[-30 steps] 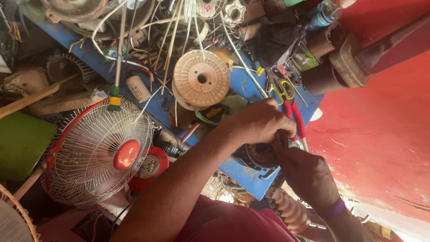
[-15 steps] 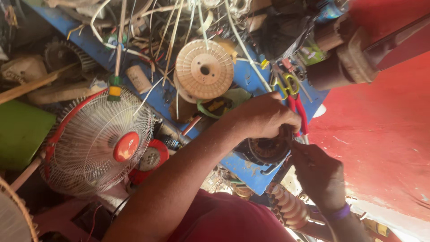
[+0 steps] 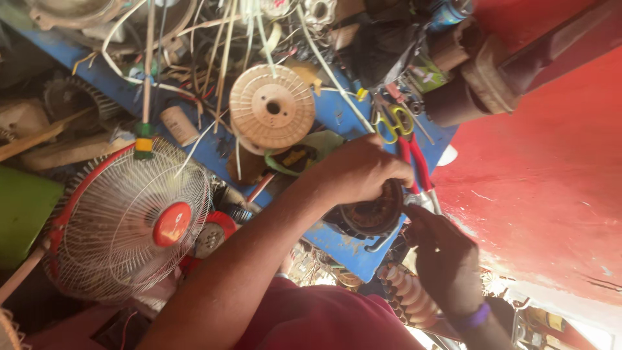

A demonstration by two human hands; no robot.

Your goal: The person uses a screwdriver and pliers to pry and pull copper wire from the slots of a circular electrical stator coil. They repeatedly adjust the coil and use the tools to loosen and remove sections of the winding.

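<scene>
While my left hand (image 3: 363, 172) clamps the round motor stator (image 3: 370, 215) at the blue bench (image 3: 337, 243) edge, bore facing me, my right hand (image 3: 444, 259) pinches red-handled pliers (image 3: 414, 170). Green label (image 3: 427, 76) upper right.

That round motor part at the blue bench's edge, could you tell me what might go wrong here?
The round motor part sits at the edge of the blue bench, steadied by the left hand; it could slip off. The right hand works near the red-handled pliers, which might get knocked.
</scene>
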